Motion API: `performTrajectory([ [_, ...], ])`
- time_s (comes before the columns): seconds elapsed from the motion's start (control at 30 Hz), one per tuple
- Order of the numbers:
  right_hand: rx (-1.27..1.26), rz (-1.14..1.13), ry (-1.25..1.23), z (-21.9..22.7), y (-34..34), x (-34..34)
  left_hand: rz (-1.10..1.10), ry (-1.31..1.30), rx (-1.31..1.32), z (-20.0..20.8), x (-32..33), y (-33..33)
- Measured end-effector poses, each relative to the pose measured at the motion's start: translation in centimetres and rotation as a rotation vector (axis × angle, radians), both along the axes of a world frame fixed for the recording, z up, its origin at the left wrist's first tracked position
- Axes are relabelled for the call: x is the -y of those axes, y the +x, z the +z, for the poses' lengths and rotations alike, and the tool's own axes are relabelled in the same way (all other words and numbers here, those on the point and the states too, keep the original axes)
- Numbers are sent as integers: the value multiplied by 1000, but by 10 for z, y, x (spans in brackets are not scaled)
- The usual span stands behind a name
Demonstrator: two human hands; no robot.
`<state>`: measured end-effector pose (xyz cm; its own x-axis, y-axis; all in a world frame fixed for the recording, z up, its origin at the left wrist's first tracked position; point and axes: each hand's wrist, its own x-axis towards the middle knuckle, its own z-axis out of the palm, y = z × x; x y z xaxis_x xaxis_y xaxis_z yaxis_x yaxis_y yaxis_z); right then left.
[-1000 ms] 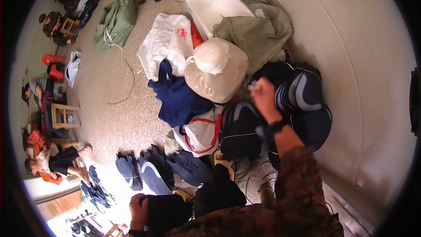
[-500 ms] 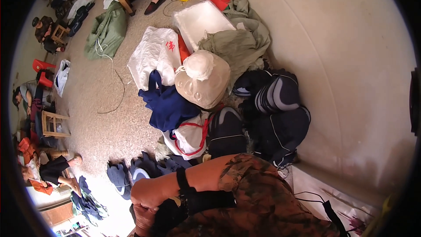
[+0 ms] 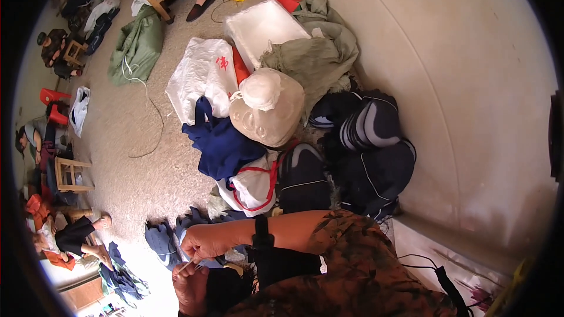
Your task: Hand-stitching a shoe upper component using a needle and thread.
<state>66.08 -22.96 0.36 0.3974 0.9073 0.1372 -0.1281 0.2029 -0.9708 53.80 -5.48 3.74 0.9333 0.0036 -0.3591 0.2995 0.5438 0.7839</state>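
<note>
"What was largest among your work?"

"The black fabric [image 3: 229, 291], low in front of me, just beside my left hand [image 3: 189, 293]."

"Your fingers?"

"My right hand [image 3: 202, 243] came close to the left. I couldn't tell how far open either hand's fingers were, or what they gripped."

"Which step?"

"Fine two-handed work, I judged, calling next for a steady, careful pinch."

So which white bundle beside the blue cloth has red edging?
The lower white bundle, nearer the hands; the upper one, beside the white box, has only red marking.
</note>
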Motion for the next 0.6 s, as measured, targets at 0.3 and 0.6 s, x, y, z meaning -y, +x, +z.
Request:
performTrajectory([
  [0.3,-148,-807,-204,-101,46,214,-112,900,-55,-33,-96,4],
  [0.6,-755,-1909,-263,-234,160,317,-929,2053,551,-68,-150,-11],
])
